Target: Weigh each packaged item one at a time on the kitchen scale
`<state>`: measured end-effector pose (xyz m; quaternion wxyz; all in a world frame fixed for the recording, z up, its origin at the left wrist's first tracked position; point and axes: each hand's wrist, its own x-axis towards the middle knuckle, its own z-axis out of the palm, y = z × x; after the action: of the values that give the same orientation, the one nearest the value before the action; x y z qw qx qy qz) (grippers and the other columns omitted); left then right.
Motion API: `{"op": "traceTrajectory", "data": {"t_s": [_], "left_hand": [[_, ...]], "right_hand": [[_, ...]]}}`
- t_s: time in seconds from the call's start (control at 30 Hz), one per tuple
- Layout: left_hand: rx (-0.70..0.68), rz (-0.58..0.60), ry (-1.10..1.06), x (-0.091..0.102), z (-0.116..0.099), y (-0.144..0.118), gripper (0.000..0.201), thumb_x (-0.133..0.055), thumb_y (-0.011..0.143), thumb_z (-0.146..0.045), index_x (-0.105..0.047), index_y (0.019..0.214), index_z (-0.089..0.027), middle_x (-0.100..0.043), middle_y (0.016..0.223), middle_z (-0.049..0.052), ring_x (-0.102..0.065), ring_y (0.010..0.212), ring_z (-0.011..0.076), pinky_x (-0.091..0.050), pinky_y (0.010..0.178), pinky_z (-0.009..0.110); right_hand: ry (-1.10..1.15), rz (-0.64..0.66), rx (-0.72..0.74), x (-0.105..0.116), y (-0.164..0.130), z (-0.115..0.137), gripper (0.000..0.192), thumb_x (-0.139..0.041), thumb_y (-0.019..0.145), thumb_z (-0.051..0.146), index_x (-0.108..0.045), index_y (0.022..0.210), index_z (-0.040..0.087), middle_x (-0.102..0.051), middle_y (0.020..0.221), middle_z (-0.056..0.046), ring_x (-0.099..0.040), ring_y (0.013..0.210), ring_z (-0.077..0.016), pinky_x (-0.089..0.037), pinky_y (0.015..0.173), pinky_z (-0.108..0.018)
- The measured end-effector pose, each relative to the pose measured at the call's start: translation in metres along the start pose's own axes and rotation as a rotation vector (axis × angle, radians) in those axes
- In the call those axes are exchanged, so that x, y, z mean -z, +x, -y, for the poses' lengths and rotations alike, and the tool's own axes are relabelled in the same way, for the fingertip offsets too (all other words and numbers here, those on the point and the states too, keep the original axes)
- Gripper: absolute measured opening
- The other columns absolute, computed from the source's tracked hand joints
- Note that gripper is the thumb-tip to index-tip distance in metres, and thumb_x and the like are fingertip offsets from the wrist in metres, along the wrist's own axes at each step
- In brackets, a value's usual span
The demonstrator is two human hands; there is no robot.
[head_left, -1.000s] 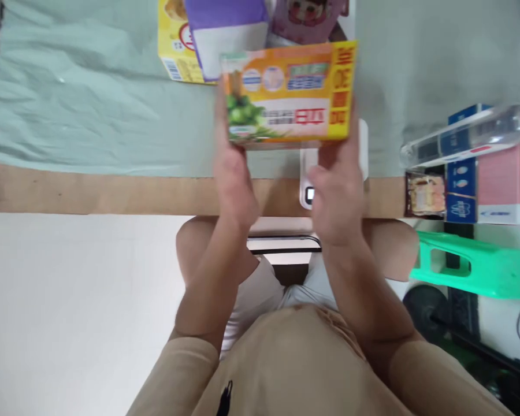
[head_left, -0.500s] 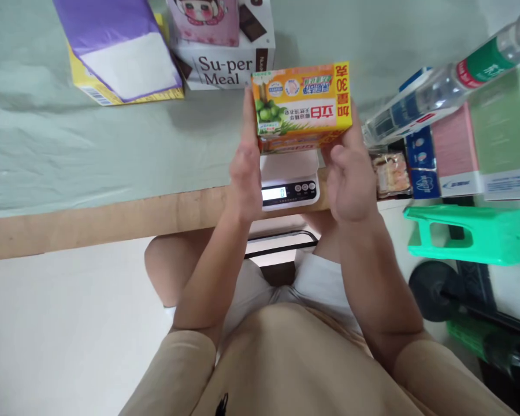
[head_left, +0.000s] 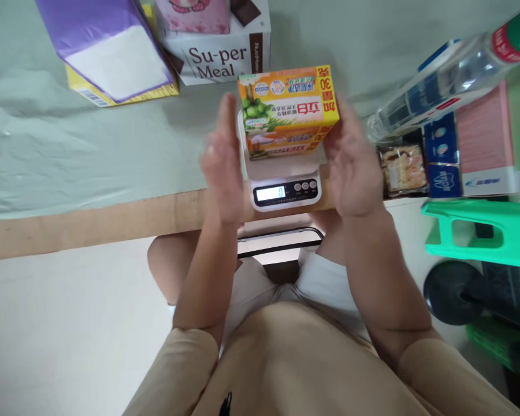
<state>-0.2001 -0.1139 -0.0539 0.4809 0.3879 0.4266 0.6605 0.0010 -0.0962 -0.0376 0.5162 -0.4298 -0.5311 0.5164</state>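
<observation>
Hands have spread apart since the earlier frame: the left hand (head_left: 223, 167) is released, just left of the box (head_left: 288, 112) over the scale (head_left: 286, 188); the right hand's (head_left: 357, 167) grip I cannot tell.

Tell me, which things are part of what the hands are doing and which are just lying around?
Seem part of it:
orange-yellow box
white scale under it, showing 0
left hand and right hand, either side of the box

Seem just lying around:
purple-and-white pack
yellow box
Su-per Meal box
pink pack
clear bottle
</observation>
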Motion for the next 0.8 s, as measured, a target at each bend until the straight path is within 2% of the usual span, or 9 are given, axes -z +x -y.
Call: {"op": "traceTrajectory", "data": {"t_s": [0.07,0.13,0.2,0.23,0.3,0.4,0.57,0.67,0.8], "left_hand": [[-0.023,-0.138,0.042,0.017,-0.009,0.003,0.052,-0.061,0.085,-0.078,-0.073,0.117,-0.040,-0.070,0.141,-0.009,-0.052,0.150,0.0251,-0.045,0.124,0.046],[-0.049,-0.341,0.101,0.032,-0.016,0.007,0.036,-0.049,0.101,-0.055,-0.070,0.094,-0.027,-0.074,0.107,0.001,-0.069,0.107,0.0191,-0.053,0.090,0.038],[-0.042,-0.459,0.147,0.043,-0.016,0.010,0.042,-0.037,0.105,-0.035,-0.053,0.068,-0.021,-0.053,0.067,0.002,-0.050,0.063,0.0128,-0.035,0.061,0.032],[-0.023,-0.473,0.166,0.047,-0.015,0.010,0.042,-0.038,0.104,-0.028,-0.043,0.062,-0.021,-0.039,0.059,0.000,-0.037,0.055,0.0114,-0.025,0.057,0.033],[0.017,-0.444,0.215,0.052,-0.011,0.007,0.045,-0.049,0.099,-0.018,-0.031,0.057,-0.021,-0.023,0.055,-0.003,-0.023,0.051,0.0096,-0.013,0.057,0.034],[0.021,-0.368,0.349,0.055,-0.007,-0.001,0.051,-0.056,0.093,-0.009,-0.025,0.054,-0.019,-0.015,0.057,-0.003,-0.015,0.053,0.0076,-0.008,0.058,0.034],[-0.015,-0.333,0.410,0.048,-0.015,0.002,0.048,-0.053,0.091,-0.006,-0.026,0.053,-0.019,-0.016,0.056,-0.003,-0.015,0.054,0.0068,-0.007,0.055,0.033],[-0.126,-0.332,0.416,0.044,-0.021,0.013,0.051,-0.050,0.094,-0.006,-0.025,0.052,-0.020,-0.017,0.055,-0.003,-0.015,0.052,0.0071,-0.008,0.055,0.033],[-0.175,-0.292,0.486,0.048,-0.023,0.032,0.056,-0.051,0.101,-0.009,-0.030,0.050,-0.020,-0.020,0.053,-0.003,-0.016,0.051,0.0070,-0.012,0.055,0.032]], "right_hand": [[0.028,-0.165,0.040,0.011,0.012,-0.003,0.044,-0.058,0.085,0.051,-0.066,0.121,0.028,-0.073,0.136,0.000,-0.069,0.129,-0.0185,-0.061,0.104,-0.038],[0.043,-0.309,0.117,0.021,0.025,-0.011,0.031,-0.051,0.090,0.047,-0.065,0.102,0.022,-0.076,0.099,-0.005,-0.074,0.084,-0.0129,-0.056,0.068,-0.027],[0.064,-0.376,0.179,0.024,0.032,-0.022,0.030,-0.043,0.093,0.047,-0.057,0.084,0.022,-0.058,0.065,0.001,-0.052,0.050,-0.0096,-0.034,0.045,-0.024],[0.075,-0.381,0.191,0.024,0.033,-0.028,0.031,-0.043,0.093,0.049,-0.052,0.079,0.024,-0.047,0.058,0.004,-0.043,0.044,-0.0092,-0.025,0.042,-0.025],[0.079,-0.347,0.173,0.019,0.028,-0.038,0.031,-0.049,0.090,0.050,-0.049,0.072,0.025,-0.035,0.052,0.007,-0.032,0.040,-0.0084,-0.016,0.040,-0.027],[0.066,-0.306,0.158,0.012,0.017,-0.042,0.029,-0.054,0.085,0.043,-0.050,0.065,0.023,-0.033,0.050,0.007,-0.029,0.041,-0.0069,-0.012,0.042,-0.027],[0.023,-0.275,0.156,0.016,0.017,-0.032,0.029,-0.054,0.084,0.042,-0.051,0.063,0.022,-0.030,0.050,0.008,-0.023,0.041,-0.0046,-0.011,0.042,-0.024],[0.026,-0.279,0.162,0.019,0.021,-0.025,0.032,-0.054,0.085,0.044,-0.054,0.063,0.020,-0.031,0.050,0.008,-0.023,0.041,-0.0041,-0.010,0.042,-0.023],[0.049,-0.257,0.208,0.021,0.024,-0.022,0.033,-0.056,0.088,0.041,-0.056,0.062,0.020,-0.031,0.048,0.007,-0.025,0.039,-0.0053,-0.008,0.041,-0.024]]}}
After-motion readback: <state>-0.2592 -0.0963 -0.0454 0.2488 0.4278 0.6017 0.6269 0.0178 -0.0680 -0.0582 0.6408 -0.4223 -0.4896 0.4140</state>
